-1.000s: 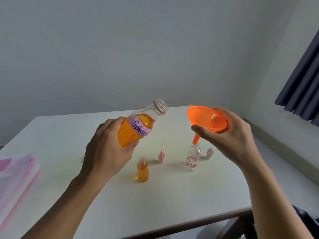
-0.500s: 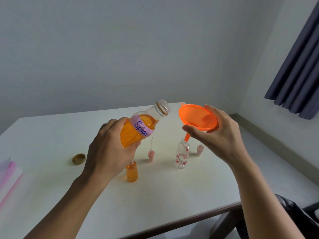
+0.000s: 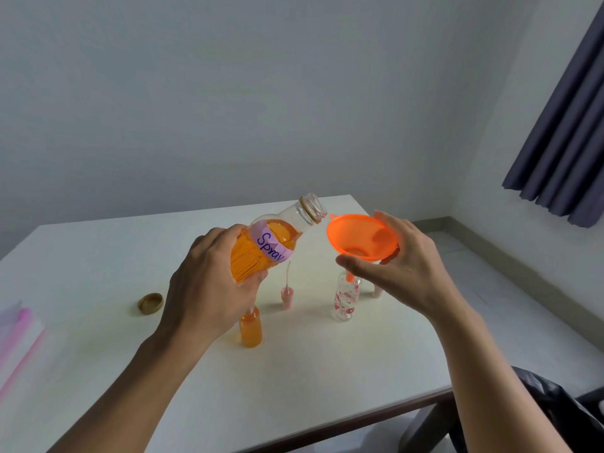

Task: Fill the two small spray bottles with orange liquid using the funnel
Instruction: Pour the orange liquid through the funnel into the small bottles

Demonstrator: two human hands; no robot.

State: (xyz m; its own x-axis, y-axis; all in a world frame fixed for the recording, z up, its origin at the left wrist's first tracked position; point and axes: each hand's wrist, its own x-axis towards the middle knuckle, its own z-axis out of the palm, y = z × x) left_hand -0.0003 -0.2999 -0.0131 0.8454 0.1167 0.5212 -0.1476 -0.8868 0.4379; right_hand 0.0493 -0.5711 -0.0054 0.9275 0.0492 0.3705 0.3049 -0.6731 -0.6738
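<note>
Left hand (image 3: 209, 282) grips tilted big bottle (image 3: 264, 246), mouth toward 2 o'clock beside funnel (image 3: 361, 237). Right hand (image 3: 405, 266) pinches funnel, spout in flowered bottle (image 3: 346, 299). Full small bottle (image 3: 250, 328) at 7 o'clock of it.

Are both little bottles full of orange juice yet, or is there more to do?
Half done. One small bottle already looks full of orange liquid. The flowered bottle looks empty; the right hand holds the funnel with its spout at that bottle's neck. The left hand tilts the big bottle toward the funnel, but nothing is pouring yet. Filling the flowered bottle is left; two sprayer tops are off.
</note>
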